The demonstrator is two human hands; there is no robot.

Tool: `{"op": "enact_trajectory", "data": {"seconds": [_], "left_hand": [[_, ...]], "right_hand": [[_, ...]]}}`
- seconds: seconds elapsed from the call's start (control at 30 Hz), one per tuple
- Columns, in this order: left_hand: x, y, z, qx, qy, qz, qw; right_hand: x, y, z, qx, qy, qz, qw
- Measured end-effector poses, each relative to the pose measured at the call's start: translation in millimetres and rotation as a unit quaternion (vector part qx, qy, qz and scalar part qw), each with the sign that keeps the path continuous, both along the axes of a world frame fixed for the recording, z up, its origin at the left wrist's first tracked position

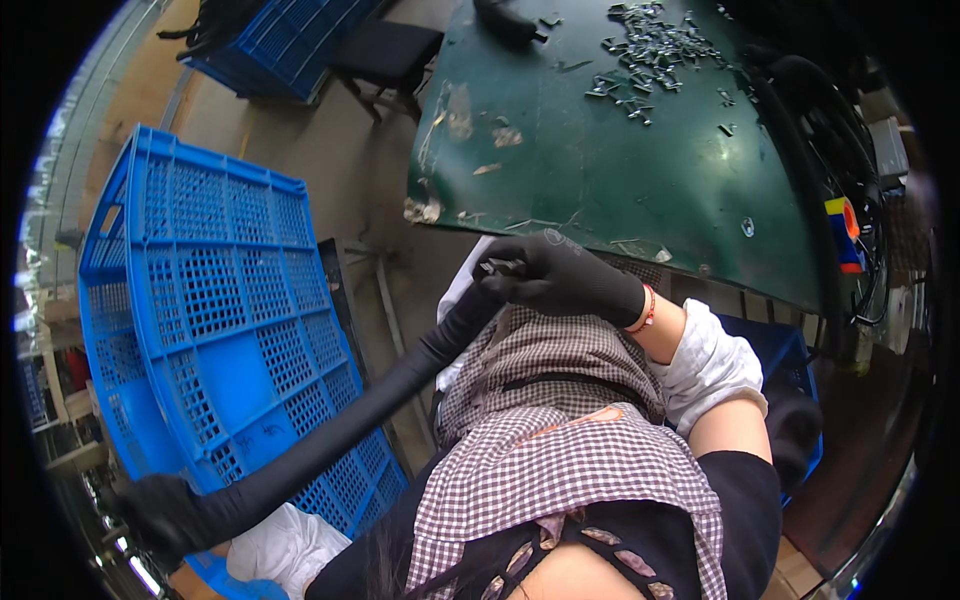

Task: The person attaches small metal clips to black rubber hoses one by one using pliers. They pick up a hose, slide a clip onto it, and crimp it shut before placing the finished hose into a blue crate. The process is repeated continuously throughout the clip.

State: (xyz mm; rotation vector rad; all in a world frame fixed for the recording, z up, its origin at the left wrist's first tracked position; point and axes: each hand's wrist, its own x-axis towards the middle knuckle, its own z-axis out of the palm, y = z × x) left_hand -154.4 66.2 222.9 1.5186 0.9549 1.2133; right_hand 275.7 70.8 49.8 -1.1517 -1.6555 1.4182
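A long black tube (350,430), apparently cloth- or foam-covered, slants across in front of me from lower left to centre. At its upper end my right hand (570,275), in a black glove, is closed round the tip. A small shiny metal piece (505,268) shows between those fingers, probably a clip. Out at the lower left rim, my left hand (155,515), gloved in black too, is wrapped about the tube's other end; its fingertips are dark and hard to make out.
A green worktable (570,180) stands ahead, bearing a pile of small metal clips (660,50) and a black item (508,22). Blue plastic crates (225,250) stand at my left. Another blue crate (290,45) and a dark stool (388,52) are farther back. An orange-and-blue object (847,235) lies right.
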Motion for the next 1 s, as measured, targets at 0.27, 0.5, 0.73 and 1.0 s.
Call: {"op": "enact_trajectory", "data": {"seconds": [0.27,0.5,0.73,1.0], "left_hand": [[27.3,56.2,-129.9,0.132,0.478,0.250,0.832],[200.4,-11.1,-187.9,-0.124,0.235,-0.228,0.937],[187.0,-3.5,-206.6,-0.073,0.201,-0.103,0.971],[195.9,2.0,-203.7,-0.008,0.192,-0.043,0.980]], "right_hand": [[15.1,-35.3,22.6,0.067,-0.129,-0.016,0.989],[-15.1,-7.3,-2.2,0.142,-0.218,-0.080,0.962],[129.2,41.6,4.0,0.172,-0.461,-0.346,0.799],[199.7,59.5,-26.6,0.100,-0.554,-0.375,0.737]]}}
